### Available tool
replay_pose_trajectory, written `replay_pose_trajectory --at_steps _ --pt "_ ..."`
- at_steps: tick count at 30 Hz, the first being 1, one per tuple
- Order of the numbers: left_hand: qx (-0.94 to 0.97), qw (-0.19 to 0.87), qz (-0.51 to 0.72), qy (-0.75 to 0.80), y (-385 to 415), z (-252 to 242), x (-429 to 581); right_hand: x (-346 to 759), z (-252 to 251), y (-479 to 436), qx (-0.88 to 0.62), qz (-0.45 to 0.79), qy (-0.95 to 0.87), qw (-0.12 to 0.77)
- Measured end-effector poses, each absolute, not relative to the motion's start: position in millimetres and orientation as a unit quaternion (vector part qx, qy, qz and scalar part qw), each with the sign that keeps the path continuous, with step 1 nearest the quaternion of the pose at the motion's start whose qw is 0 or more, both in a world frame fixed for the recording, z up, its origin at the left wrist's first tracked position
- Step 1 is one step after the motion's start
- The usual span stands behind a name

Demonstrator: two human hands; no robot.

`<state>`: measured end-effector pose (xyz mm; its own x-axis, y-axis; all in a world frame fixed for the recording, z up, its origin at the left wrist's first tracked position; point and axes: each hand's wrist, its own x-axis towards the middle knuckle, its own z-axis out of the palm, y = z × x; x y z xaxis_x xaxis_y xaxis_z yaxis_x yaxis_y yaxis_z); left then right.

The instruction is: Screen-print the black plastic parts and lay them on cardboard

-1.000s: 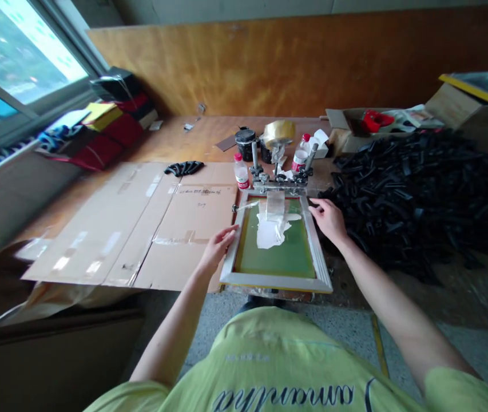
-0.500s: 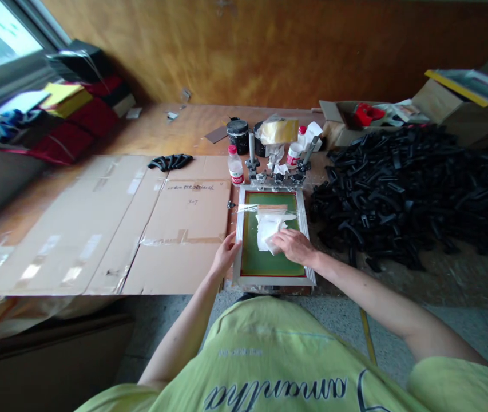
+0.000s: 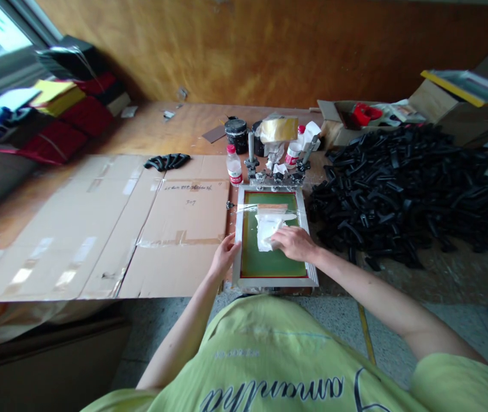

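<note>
A screen-printing frame (image 3: 238, 263) with a metal rim and green mesh lies before me, clamped at its far end. My left hand (image 3: 226, 252) grips the frame's left rail, fingers bent at its edge. On the mesh, my right hand (image 3: 294, 240) pinches a crumpled white wipe (image 3: 276, 237), fingers closed and pressed down. White paint-like material (image 3: 265, 232) is spread on the mesh beside the wipe. A wood-handled squeegee (image 3: 272, 207) rests just beyond it; its lower part is hard to make out. Clear tape crosses the frame's left rail.
Flattened cardboard (image 3: 183, 217) covers the table to the left, bearing several black curved parts (image 3: 167, 162). A heap of black parts (image 3: 407, 194) fills the right. Behind the frame stand a red-capped bottle (image 3: 234, 167), a black tub (image 3: 237, 135) and metal hinge clamps (image 3: 252, 163).
My right hand has shifted very slightly on the mesh, and the wipe's edge has changed shape. My left hand keeps its place on the rail. The camera view has moved a little.
</note>
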<state>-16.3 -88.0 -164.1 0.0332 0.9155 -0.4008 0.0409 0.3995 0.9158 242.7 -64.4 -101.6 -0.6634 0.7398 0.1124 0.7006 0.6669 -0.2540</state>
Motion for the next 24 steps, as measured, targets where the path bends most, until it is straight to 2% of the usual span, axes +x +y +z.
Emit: replay_pose_trajectory --at_steps 7,9,11,13,16,20,22,24 --pt "0.389 0.596 0.399 0.578 -83 -105 -21 261 -38 21 -0.565 0.041 -0.791 0.23" --pt "0.391 0.588 0.438 0.557 -72 -79 -18 296 -34 33 -0.62 0.033 -0.726 0.297" --pt "0.403 0.56 0.501 0.523 -54 -52 -12 329 -45 32 -0.678 0.053 -0.662 0.315" --pt "0.419 0.533 0.554 0.483 -30 -28 -5 343 -69 19 -0.713 0.1 -0.635 0.28" --pt "0.433 0.518 0.588 0.446 2 -2 5 323 -112 -15 -0.681 0.166 -0.685 0.197" --pt "0.395 0.503 0.622 0.452 -6 -13 19 271 -141 -51 -0.622 0.135 -0.769 0.052" --pt "0.363 0.549 0.574 0.488 -38 -39 30 251 -140 -62 -0.644 0.14 -0.752 0.018" --pt "0.344 0.664 0.412 0.521 -80 -69 46 232 -135 -74 -0.675 0.156 -0.72 0.038"
